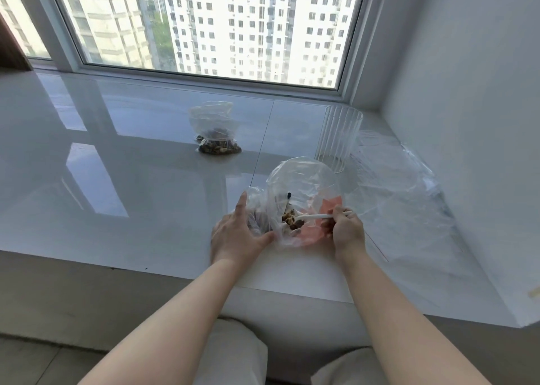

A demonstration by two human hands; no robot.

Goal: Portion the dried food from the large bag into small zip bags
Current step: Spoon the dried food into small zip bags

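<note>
A large clear plastic bag (pixel 301 180) with a pink patch stands open near the front edge of the white sill, with brown dried food (pixel 292 222) at its bottom. My right hand (pixel 346 231) pinches the handle of a white plastic spoon (pixel 317 216) whose bowl lies in the food. My left hand (pixel 238 232) holds the bag's left side, thumb against the plastic. Farther back, a small clear zip bag (pixel 214 127) stands with dried food in its bottom.
A ribbed clear glass cup (pixel 339 136) stands right behind the large bag. Flat clear plastic bags (pixel 400 185) lie along the right wall. The glossy white sill (pixel 117 165) runs left; a window is behind. My knees sit below the sill's front edge.
</note>
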